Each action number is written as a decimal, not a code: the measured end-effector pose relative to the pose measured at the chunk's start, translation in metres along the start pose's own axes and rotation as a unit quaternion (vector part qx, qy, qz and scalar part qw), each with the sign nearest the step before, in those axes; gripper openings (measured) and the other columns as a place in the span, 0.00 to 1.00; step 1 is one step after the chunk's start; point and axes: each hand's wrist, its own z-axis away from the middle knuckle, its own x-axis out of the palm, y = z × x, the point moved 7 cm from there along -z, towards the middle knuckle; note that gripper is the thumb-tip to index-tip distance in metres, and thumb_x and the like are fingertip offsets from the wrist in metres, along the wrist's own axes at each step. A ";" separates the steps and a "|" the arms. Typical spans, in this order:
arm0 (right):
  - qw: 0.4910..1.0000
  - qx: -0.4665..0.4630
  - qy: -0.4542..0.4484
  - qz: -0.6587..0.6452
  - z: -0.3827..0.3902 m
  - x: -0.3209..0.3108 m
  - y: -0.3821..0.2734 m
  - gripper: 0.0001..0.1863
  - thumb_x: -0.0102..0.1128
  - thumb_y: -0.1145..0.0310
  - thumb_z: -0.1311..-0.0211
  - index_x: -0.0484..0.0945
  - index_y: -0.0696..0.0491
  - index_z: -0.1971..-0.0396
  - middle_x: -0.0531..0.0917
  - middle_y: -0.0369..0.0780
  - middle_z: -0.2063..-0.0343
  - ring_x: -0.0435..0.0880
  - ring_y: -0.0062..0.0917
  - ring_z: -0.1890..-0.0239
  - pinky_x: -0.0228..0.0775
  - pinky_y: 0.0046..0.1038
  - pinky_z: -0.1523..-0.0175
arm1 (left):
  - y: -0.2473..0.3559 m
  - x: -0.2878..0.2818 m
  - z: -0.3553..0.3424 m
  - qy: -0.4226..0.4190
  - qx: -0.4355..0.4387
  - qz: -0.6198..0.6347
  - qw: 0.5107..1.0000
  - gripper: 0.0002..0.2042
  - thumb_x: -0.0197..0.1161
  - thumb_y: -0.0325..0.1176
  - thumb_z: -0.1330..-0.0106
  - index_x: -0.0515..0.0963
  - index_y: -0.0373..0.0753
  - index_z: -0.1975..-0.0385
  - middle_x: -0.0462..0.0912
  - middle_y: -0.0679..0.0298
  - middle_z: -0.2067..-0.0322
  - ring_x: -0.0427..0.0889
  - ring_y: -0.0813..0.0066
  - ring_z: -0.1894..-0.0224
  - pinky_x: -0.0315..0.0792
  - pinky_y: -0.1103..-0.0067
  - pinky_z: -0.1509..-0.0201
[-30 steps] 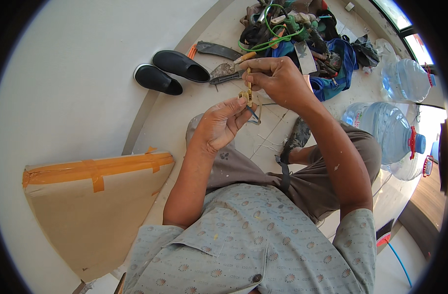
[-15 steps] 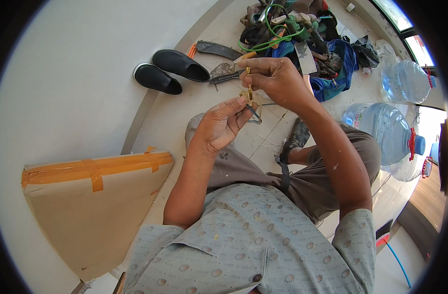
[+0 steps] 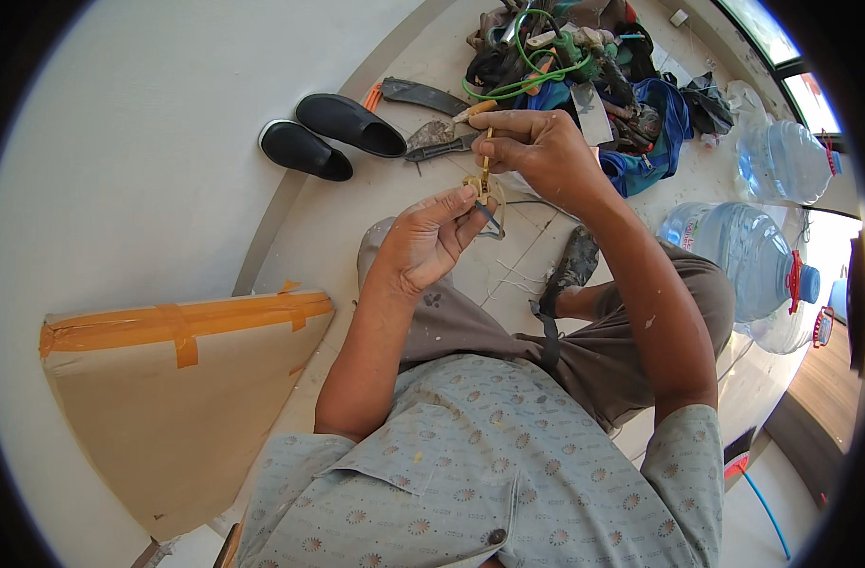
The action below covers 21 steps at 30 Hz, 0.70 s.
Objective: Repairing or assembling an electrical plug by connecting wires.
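Note:
My left hand (image 3: 432, 232) pinches a small brass-coloured fitting (image 3: 478, 186) with thumb and fingers; a thin blue-grey bent piece (image 3: 494, 227) hangs just below it. Above, my right hand (image 3: 536, 151) grips a thin brass rod (image 3: 486, 163) upright between thumb and fingertips, its lower end meeting the fitting. I cannot tell whether the rod is separate from the fitting or part of it. Behind my fingers on the tiled floor lie a wooden-handled trowel (image 3: 430, 134) and a dark tool (image 3: 432, 151).
A pile of bags, green cord and tools (image 3: 574, 57) lies beyond my hands. Black slip-on shoes (image 3: 342, 123) are at the left, near a taped cardboard panel (image 3: 177, 407). Large water bottles (image 3: 735, 256) stand at the right, beside my bent leg (image 3: 697, 293).
My right hand has shifted very slightly to the right. Otherwise both hands and the brass pieces stay nearly in the same place.

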 end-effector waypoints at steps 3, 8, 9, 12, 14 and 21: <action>1.000 -0.015 -0.018 0.005 0.002 0.002 -0.003 0.14 0.59 0.77 0.39 0.79 0.64 0.54 0.84 0.43 0.67 0.84 0.21 0.66 0.79 0.23 0.57 | -0.001 -0.001 -0.001 0.004 -0.001 -0.004 1.000 0.09 0.58 0.26 0.33 0.75 0.28 0.57 0.81 0.57 0.59 0.82 0.71 0.56 0.80 0.85 0.52; 1.000 0.009 -0.016 0.006 0.003 0.003 -0.001 0.14 0.52 0.79 0.37 0.77 0.64 0.52 0.84 0.45 0.64 0.86 0.25 0.62 0.79 0.26 0.54 | -0.003 0.000 -0.001 0.000 -0.002 -0.003 1.000 0.10 0.58 0.27 0.33 0.75 0.28 0.57 0.81 0.56 0.59 0.82 0.72 0.55 0.80 0.84 0.51; 1.000 0.011 -0.020 0.013 0.002 0.003 -0.002 0.14 0.50 0.80 0.36 0.77 0.64 0.52 0.84 0.46 0.63 0.86 0.27 0.60 0.79 0.26 0.54 | -0.003 0.001 -0.001 0.000 -0.002 -0.003 1.000 0.10 0.58 0.27 0.33 0.75 0.28 0.57 0.81 0.56 0.59 0.82 0.72 0.55 0.80 0.84 0.51; 1.000 -0.009 -0.027 -0.002 0.000 0.002 -0.005 0.14 0.48 0.80 0.37 0.77 0.64 0.53 0.84 0.45 0.63 0.85 0.27 0.59 0.78 0.25 0.52 | -0.001 0.004 -0.003 0.002 0.004 -0.009 1.000 0.10 0.58 0.28 0.32 0.75 0.28 0.57 0.81 0.56 0.59 0.82 0.72 0.54 0.80 0.84 0.50; 0.998 -0.036 -0.008 -0.049 -0.002 -0.003 -0.006 0.14 0.52 0.78 0.37 0.76 0.64 0.53 0.83 0.43 0.62 0.84 0.24 0.59 0.76 0.24 0.50 | 0.004 0.005 -0.005 -0.004 0.019 -0.021 1.000 0.10 0.58 0.28 0.32 0.75 0.28 0.57 0.81 0.56 0.60 0.82 0.71 0.54 0.80 0.83 0.51; 0.988 -0.029 -0.069 0.134 0.019 -0.002 -0.024 0.13 0.58 0.71 0.37 0.77 0.61 0.55 0.79 0.36 0.65 0.74 0.14 0.67 0.65 0.15 0.61 | 0.030 0.003 0.000 0.034 0.115 -0.002 0.993 0.11 0.58 0.30 0.32 0.75 0.28 0.56 0.81 0.55 0.60 0.82 0.71 0.56 0.80 0.82 0.51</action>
